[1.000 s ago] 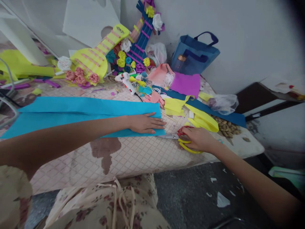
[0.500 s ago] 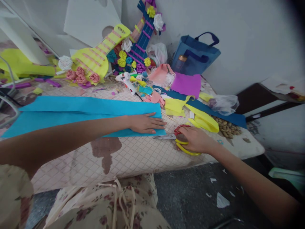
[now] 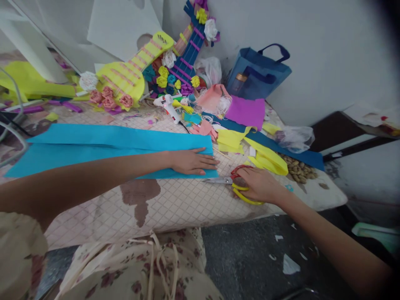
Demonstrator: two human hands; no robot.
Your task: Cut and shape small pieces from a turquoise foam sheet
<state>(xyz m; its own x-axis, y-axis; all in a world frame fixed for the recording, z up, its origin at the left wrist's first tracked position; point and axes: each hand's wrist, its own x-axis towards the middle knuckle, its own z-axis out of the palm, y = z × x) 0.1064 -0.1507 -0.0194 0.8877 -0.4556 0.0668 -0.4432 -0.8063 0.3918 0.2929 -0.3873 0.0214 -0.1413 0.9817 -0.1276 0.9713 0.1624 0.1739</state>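
Blue material (image 3: 125, 139) lies long and flat across the left and middle of the table (image 3: 178, 208). A long crease or edge runs along it. My left hand (image 3: 189, 161) is open, palm down, on its right end, with the fingers a little spread and pointing to the table's right end. My right hand (image 3: 259, 183) grips the scissors (image 3: 222, 180) by their red and yellow handles. I see the blades point left, just beside the material's front right corner. I cannot tell if the tips touch it.

Behind my right hand, toward the table's right end, I see a yellow strip (image 3: 270, 160) and a pile of small brown lumps (image 3: 300, 171). A purple sheet (image 3: 246, 112) lies near the back edge, and a white glue gun (image 3: 169, 107) lies left of it, behind the blue material. Farther back, a yellow guitar shape (image 3: 129, 85) leans near the back edge, and a dark blue guitar shape (image 3: 187, 53) stands tilted to its right. At the back edge, right of both, sits a blue bag (image 3: 253, 83).
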